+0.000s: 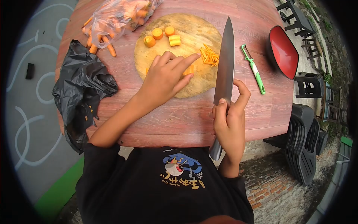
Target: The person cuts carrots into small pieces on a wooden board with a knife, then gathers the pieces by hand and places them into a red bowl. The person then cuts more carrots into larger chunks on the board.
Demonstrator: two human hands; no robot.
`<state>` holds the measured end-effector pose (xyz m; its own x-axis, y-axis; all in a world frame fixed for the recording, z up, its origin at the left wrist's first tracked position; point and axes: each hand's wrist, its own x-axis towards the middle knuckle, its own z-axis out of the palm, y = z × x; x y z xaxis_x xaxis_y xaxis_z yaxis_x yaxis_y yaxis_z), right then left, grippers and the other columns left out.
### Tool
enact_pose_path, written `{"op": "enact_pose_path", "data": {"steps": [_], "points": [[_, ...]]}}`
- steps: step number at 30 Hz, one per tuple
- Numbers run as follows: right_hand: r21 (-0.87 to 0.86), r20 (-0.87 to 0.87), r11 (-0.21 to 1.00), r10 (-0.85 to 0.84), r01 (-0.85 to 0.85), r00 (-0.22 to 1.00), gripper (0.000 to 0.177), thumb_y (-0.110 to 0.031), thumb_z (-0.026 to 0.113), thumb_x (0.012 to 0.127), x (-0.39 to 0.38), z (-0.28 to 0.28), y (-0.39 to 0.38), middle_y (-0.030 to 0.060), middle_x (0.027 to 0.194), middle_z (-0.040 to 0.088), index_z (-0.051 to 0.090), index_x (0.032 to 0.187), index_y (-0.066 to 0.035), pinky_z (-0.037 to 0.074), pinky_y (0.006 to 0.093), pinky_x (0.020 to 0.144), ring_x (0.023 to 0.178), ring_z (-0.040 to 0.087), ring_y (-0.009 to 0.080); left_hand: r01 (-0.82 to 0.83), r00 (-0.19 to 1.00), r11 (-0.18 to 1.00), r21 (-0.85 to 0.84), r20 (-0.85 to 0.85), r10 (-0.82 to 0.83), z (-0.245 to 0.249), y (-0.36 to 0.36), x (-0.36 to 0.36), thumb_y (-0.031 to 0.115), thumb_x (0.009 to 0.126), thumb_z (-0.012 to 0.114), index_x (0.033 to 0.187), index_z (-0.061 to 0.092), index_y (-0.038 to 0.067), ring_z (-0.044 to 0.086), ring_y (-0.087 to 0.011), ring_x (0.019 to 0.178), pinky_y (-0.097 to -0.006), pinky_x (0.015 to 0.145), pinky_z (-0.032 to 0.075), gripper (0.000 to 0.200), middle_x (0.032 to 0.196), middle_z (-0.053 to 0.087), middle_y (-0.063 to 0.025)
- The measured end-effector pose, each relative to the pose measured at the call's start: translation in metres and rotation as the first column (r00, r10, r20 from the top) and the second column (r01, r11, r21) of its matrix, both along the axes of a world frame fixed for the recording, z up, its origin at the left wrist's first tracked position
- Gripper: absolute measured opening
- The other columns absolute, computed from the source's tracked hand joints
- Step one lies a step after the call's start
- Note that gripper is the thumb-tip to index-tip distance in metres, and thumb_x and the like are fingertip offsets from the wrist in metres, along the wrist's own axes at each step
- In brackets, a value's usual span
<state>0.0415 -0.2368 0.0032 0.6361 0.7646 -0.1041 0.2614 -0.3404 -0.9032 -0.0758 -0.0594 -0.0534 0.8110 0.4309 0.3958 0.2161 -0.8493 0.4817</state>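
My right hand (230, 121) grips a large kitchen knife (225, 61) around its handle, blade pointing away from me over the right edge of the round wooden cutting board (179, 28). Over the board's near part is my left hand (166, 74), fingers spread and holding nothing I can see. Beneath its fingers an orange carrot piece (189, 70) partly shows; the rest is hidden. A small pile of carrot sticks (209, 56) lies between that hand and the blade. Several short carrot chunks (157, 33) stand farther back on the board.
A clear plastic bag of carrots (119, 20) lies at the back left, a crumpled black plastic bag (84, 86) at the table's left edge. On the right are a green-and-white peeler (255, 71) and a red bowl (284, 52). Stacked dark chairs (302, 145) stand beyond the reddish table (175, 127).
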Motion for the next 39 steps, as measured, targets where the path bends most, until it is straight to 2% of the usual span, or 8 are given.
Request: {"op": "enact_pose_path", "data": {"steps": [5, 6, 10, 12, 18, 25, 33, 39], "points": [[-0.017, 0.173, 0.997, 0.073, -0.071, 0.982, 0.067, 0.008, 0.046, 0.093, -0.011, -0.003, 0.007, 0.0263, 0.077, 0.064, 0.022, 0.154, -0.003, 0.049, 0.0509, 0.061, 0.065, 0.065, 0.0458, -0.068, 0.998, 0.997, -0.044, 0.013, 0.069, -0.003, -0.005, 0.004, 0.017, 0.088, 0.076, 0.145, 0.056, 0.013, 0.058, -0.027, 0.097, -0.0407, 0.092, 0.045, 0.06, 0.105, 0.072, -0.0054], [-0.026, 0.205, 0.997, 0.077, -0.073, 0.976, 0.068, 0.007, 0.044, 0.093, -0.012, -0.008, 0.007, 0.0206, 0.073, 0.062, 0.022, 0.155, -0.009, 0.049, 0.0443, 0.062, 0.062, 0.065, 0.0325, -0.078, 0.996, 0.995, -0.07, 0.035, 0.08, -0.005, -0.005, 0.005, 0.017, 0.089, 0.076, 0.145, 0.056, 0.013, 0.058, -0.0271, 0.098, -0.041, 0.093, 0.045, 0.06, 0.105, 0.072, -0.0053], [-0.127, 0.256, 0.99, 0.095, -0.064, 0.962, 0.069, 0.007, 0.045, 0.091, -0.022, -0.003, 0.013, 0.0224, 0.071, 0.061, 0.023, 0.154, -0.009, 0.049, 0.0473, 0.062, 0.062, 0.065, 0.0364, -0.082, 0.993, 0.993, -0.089, 0.081, 0.09, -0.006, -0.005, 0.002, 0.017, 0.09, 0.075, 0.147, 0.053, 0.012, 0.059, -0.0274, 0.1, -0.0413, 0.094, 0.044, 0.061, 0.105, 0.072, -0.0058], [-0.153, 0.224, 0.986, 0.096, -0.063, 0.97, 0.068, 0.004, 0.049, 0.089, -0.026, -0.006, 0.015, 0.0312, 0.069, 0.062, 0.025, 0.152, -0.006, 0.046, 0.06, 0.064, 0.068, 0.064, 0.053, -0.086, 0.987, 0.995, -0.05, 0.133, 0.092, -0.009, -0.006, 0.003, 0.016, 0.091, 0.074, 0.147, 0.053, 0.012, 0.059, -0.027, 0.099, -0.041, 0.093, 0.044, 0.061, 0.106, 0.072, -0.0059], [-0.21, 0.374, 0.969, 0.201, -0.129, 0.905, 0.062, 0.001, 0.051, 0.089, -0.033, -0.014, 0.012, 0.0343, 0.071, 0.063, 0.029, 0.147, -0.003, 0.048, 0.0632, 0.068, 0.071, 0.064, 0.0552, -0.038, 0.987, 0.999, 0.006, 0.156, 0.036, -0.016, -0.003, -0.001, 0.018, 0.095, 0.07, 0.146, 0.054, 0.012, 0.059, -0.0258, 0.095, -0.0404, 0.086, 0.043, 0.054, 0.1, 0.073, -0.0051], [-0.179, 0.446, 0.984, 0.067, 0.016, 0.893, 0.05, 0.0, 0.052, 0.09, -0.058, -0.017, 0.012, 0.0365, 0.07, 0.062, 0.033, 0.136, 0.004, 0.05, 0.0647, 0.071, 0.072, 0.064, 0.0568, -0.058, 0.984, 0.998, 0.016, 0.171, 0.054, -0.022, 0.001, 0.002, 0.019, 0.096, 0.069, 0.145, 0.056, 0.013, 0.058, -0.0267, 0.09, -0.0405, 0.083, 0.045, 0.051, 0.091, 0.074, -0.0059], [-0.26, 0.509, 0.963, 0.198, -0.069, 0.838, 0.032, -0.001, 0.054, 0.092, -0.056, -0.007, 0.014, 0.0347, 0.069, 0.063, 0.038, 0.119, 0.006, 0.052, 0.0619, 0.063, 0.068, 0.065, 0.0539, -0.049, 0.985, 0.999, -0.012, 0.163, 0.05, -0.014, 0.0, 0.011, 0.012, 0.092, 0.07, 0.147, 0.055, 0.015, 0.059, -0.0282, 0.09, -0.0419, 0.084, 0.048, 0.057, 0.092, 0.074, -0.0083], [-0.299, 0.462, 0.946, 0.256, -0.122, 0.849, 0.036, 0.0, 0.053, 0.093, -0.049, -0.006, 0.022, 0.032, 0.067, 0.062, 0.041, 0.126, 0.003, 0.049, 0.0609, 0.062, 0.069, 0.064, 0.0516, -0.026, 0.986, 0.998, -0.054, 0.165, 0.035, -0.011, 0.0, 0.02, 0.003, 0.089, 0.07, 0.149, 0.052, 0.015, 0.061, -0.0284, 0.083, -0.0412, 0.082, 0.05, 0.064, 0.089, 0.07, -0.0116]]}}
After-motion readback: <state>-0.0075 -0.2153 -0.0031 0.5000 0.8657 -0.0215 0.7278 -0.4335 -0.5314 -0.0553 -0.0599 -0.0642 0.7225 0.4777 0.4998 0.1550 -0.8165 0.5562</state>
